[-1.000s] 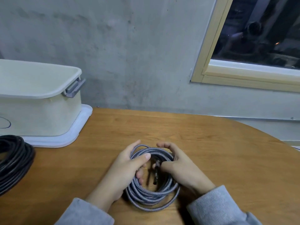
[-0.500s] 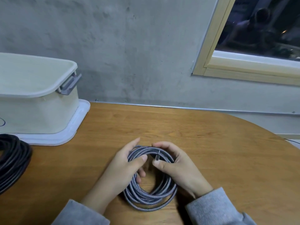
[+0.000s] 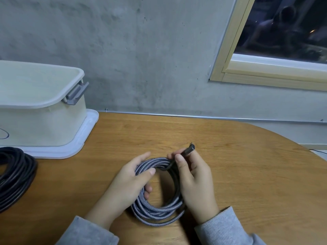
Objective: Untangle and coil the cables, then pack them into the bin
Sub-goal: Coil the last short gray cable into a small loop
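Braided grey-and-white cable (image 3: 155, 212), wound into a neat multi-loop coil, lies on the wooden table (image 3: 238, 174) at 6 o'clock. The left hand (image 3: 129, 183) curls its fingers round the coil's left side; the right hand (image 3: 195, 184) pinches the dark plug end (image 3: 188, 150) between thumb and forefinger. At 9 o'clock sit a cream bin (image 3: 40, 124) and a black cable coil (image 3: 14, 174). Bare tabletop spreads toward 3 o'clock up to its curved edge.

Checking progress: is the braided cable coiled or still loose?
Coiled: the braided cable lies in neat loops, left hand gripping them, right hand pinching its plug.
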The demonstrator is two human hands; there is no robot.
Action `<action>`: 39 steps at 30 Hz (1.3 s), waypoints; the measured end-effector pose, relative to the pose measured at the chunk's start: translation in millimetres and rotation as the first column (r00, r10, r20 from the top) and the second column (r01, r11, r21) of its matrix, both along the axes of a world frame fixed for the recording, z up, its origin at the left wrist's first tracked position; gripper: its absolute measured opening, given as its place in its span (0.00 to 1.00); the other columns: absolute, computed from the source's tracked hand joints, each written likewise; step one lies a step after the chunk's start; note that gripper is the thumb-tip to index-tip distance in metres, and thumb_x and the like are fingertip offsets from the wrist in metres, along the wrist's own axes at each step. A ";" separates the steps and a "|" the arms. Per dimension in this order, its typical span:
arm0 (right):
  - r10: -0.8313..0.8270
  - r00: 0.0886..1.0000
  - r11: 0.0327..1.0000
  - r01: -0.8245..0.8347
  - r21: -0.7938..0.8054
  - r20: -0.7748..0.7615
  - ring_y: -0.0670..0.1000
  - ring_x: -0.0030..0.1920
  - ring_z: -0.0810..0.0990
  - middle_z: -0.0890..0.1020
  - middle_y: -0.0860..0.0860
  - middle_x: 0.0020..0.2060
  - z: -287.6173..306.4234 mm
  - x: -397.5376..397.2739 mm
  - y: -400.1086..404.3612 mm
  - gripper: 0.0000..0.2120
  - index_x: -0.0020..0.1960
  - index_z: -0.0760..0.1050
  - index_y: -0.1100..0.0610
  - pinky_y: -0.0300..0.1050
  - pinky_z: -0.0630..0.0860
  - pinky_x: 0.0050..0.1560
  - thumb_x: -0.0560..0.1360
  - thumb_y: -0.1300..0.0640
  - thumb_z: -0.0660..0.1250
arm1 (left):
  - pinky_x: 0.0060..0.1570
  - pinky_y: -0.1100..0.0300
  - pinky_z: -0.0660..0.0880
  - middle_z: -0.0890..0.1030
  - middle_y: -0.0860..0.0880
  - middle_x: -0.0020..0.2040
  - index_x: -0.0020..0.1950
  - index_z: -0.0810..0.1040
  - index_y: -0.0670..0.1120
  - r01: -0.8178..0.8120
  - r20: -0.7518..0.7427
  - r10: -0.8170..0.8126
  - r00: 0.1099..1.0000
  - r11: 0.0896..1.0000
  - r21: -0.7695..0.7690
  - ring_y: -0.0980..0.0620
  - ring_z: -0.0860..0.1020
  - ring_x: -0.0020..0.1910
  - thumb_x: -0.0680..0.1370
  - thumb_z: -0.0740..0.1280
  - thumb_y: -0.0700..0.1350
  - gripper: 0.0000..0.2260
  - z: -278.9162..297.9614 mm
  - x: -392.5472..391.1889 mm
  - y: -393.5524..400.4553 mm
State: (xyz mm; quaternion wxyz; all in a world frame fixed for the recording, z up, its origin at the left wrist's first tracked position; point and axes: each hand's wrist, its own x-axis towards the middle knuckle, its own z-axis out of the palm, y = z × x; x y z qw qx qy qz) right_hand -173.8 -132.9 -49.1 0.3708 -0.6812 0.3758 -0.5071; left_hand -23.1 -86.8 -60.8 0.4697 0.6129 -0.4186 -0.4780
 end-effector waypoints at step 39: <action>0.074 0.996 0.816 -0.027 0.577 -0.058 0.53 0.19 0.72 0.74 0.53 0.22 60.4 21.3 82.3 0.14 0.42 0.65 0.62 0.38 0.69 0.18 0.83 0.56 0.49 | 0.33 0.60 0.76 0.84 0.45 0.42 0.56 0.79 0.58 0.108 0.252 -0.051 0.967 0.969 -0.221 0.51 0.76 0.28 0.72 0.75 0.46 0.15 47.6 19.5 107.9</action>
